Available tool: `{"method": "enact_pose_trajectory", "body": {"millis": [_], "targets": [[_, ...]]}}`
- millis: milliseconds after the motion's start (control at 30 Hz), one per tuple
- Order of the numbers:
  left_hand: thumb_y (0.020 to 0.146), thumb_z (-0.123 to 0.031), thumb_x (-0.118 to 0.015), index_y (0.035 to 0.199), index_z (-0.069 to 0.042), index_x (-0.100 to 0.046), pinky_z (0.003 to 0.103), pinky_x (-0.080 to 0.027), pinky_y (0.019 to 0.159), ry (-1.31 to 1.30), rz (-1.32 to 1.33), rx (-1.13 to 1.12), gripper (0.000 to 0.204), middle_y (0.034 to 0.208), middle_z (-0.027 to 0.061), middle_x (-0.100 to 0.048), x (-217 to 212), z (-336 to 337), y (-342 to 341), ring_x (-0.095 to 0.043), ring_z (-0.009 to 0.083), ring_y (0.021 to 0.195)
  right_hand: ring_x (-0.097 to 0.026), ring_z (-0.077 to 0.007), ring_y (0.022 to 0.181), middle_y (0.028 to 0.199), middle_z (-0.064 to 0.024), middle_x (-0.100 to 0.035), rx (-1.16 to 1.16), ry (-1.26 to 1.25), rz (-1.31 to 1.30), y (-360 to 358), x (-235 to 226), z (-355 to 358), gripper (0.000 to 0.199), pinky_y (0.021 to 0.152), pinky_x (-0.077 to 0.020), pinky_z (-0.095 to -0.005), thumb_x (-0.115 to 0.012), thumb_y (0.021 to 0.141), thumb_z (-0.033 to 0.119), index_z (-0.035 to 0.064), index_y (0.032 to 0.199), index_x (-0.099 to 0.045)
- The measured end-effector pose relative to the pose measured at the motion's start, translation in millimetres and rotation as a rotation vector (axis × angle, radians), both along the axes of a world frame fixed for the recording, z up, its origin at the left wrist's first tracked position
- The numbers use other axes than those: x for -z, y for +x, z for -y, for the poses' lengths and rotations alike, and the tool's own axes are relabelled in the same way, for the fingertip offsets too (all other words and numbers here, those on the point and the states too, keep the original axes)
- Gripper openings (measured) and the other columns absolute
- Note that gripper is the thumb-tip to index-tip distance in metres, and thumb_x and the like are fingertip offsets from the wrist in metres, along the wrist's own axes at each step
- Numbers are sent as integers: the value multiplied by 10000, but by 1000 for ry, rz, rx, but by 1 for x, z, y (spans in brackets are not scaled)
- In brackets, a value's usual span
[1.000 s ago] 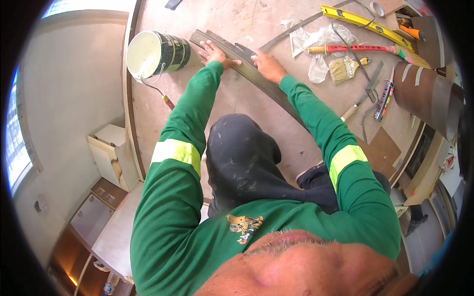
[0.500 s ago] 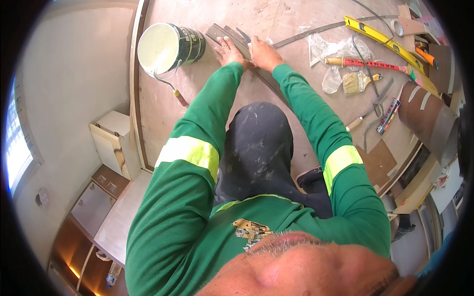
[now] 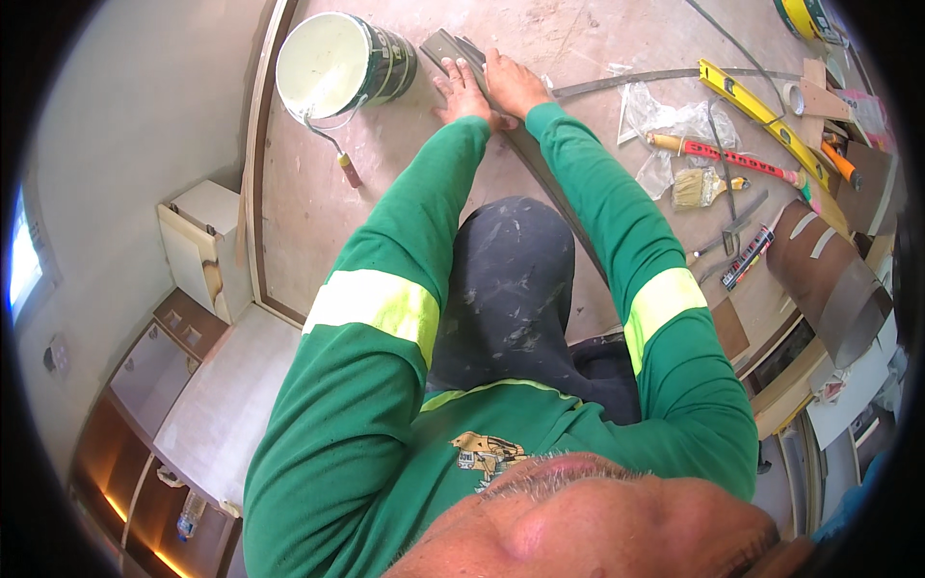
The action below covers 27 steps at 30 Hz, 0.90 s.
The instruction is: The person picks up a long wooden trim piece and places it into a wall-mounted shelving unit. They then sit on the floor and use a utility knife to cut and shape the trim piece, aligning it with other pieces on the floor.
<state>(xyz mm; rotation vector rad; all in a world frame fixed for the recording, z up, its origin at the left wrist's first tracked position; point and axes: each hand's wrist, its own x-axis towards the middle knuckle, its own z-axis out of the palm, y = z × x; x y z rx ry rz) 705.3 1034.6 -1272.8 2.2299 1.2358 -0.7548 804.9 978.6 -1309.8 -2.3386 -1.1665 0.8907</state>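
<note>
Under both flat, spread hands (left hand (image 3: 461, 91), right hand (image 3: 513, 85)), fingers (image 3: 453, 72) open, a dark strip (image 3: 445, 46).

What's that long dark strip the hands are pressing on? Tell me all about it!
The long dark strip is thin, flat and grey, perhaps laminate or metal. It lies on the dusty wooden board, running from beside the paint bucket back toward the person's knee. The left hand and right hand both press flat on its far end.
</note>
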Motion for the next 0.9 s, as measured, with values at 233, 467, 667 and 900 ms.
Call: {"method": "enact_pose_trajectory", "body": {"millis": [233, 467, 667, 900], "targets": [[543, -549, -979, 1658, -116, 47, 701, -267, 1174, 6, 30, 3, 1576, 1735, 110, 131, 10, -1, -1, -1, 409, 1590, -661, -466, 1080, 1170, -301, -659, 30, -3, -31, -1, 3, -5, 309, 932, -533, -536, -417, 1065, 255, -16, 1202, -473], [586, -550, -952, 1659, -125, 42, 710, -277, 1162, 11, 35, 8, 1523, 1735, 109, 132, 16, 0, -3, -7, 422, 1588, -667, -475, 1080, 1149, -322, -656, 37, 8, -25, -5, -8, -6, 295, 910, -554, -526, -458, 1025, 210, -27, 1200, -470], [680, -581, -876, 1663, -146, 33, 711, -291, 1153, 14, 46, 18, 1408, 1738, 101, 120, 19, -1, -4, -20, 428, 1587, -694, -454, 1049, 1103, -305, -695, 41, -9, -58, -4, -11, -11, 333, 895, -567, -525, -464, 1039, 273, -24, 1183, -504], [726, -566, -843, 1664, -148, 25, 704, -296, 1155, 22, 55, 20, 1345, 1739, 110, 105, 19, -3, -5, -34, 430, 1586, -688, -475, 1044, 1086, -324, -695, 74, 37, -75, -8, -10, -13, 315, 893, -557, -544, -471, 1015, 239, -37, 1167, -482]]}}
